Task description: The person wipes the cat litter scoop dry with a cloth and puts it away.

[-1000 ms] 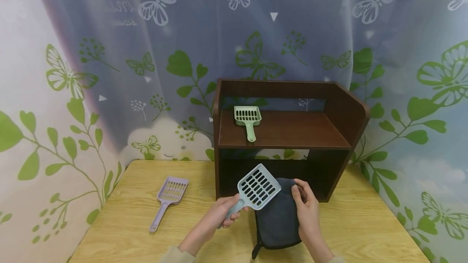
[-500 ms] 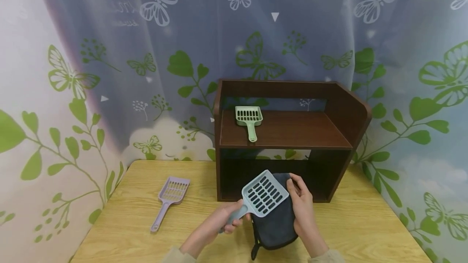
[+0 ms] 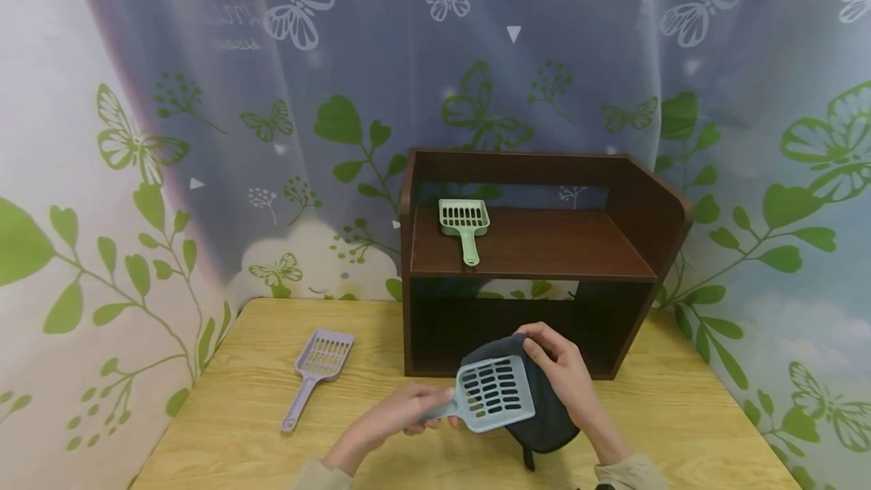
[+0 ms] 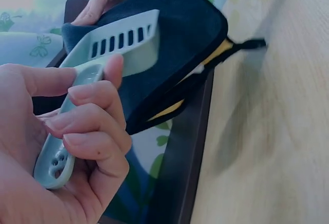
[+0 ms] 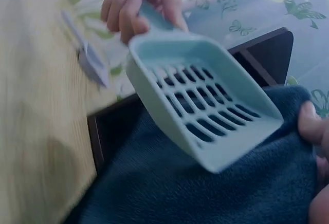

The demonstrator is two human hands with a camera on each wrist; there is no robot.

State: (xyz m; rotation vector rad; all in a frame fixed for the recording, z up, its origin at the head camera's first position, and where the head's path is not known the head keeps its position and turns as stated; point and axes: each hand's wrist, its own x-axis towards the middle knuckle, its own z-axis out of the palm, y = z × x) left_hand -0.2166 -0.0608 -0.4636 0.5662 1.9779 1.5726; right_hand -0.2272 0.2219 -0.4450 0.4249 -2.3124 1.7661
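My left hand grips a light blue litter scoop by its handle, fingers curled round it, with the slotted head pointing right. In the left wrist view, the handle's end with its paw-shaped holes shows against the palm. Behind the scoop hangs a dark blue cloth pouch with black trim, a strap and a yellow strip along its edge. My right hand pinches the pouch's upper corner between thumb and fingers. The scoop head overlaps the pouch's front in the head view.
A purple litter scoop lies on the wooden table at the left. On the upper board of a dark brown shelf sits a green litter scoop. Behind stands a curtain printed with leaves and butterflies.
The blue scoop has turned so its head lies more level and lower. My right hand has tilted the pouch, its lower end swinging right. The other scoops have stayed put.
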